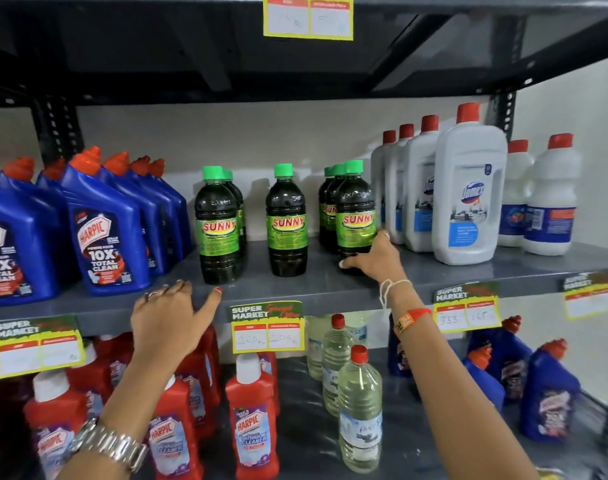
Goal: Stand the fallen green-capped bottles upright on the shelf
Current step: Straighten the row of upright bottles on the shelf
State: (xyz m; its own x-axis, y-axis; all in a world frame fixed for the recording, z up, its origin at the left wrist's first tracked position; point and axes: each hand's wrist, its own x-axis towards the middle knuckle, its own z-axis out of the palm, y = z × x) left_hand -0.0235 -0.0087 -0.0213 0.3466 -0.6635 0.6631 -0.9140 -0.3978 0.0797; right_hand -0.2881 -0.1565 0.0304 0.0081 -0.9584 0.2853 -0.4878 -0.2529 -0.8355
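Note:
Several dark green-capped Sunny bottles stand upright on the grey middle shelf (295,289). The left bottle (218,226) has another right behind it. One bottle (287,220) stands alone in the middle. On the right a front bottle (356,209) heads a row of three. My right hand (377,259) wraps the base of that front right bottle, thumb in front and fingers round its right side. My left hand (172,315) hovers at the shelf's front edge below the left bottle, fingers apart and holding nothing.
Blue Harpic bottles (103,230) crowd the shelf's left side and white red-capped bottles (468,195) its right. Price tags (266,327) hang on the shelf lip. Below stand red Harpic bottles (252,417), clear bottles (359,410) and more blue ones. A dark shelf runs overhead.

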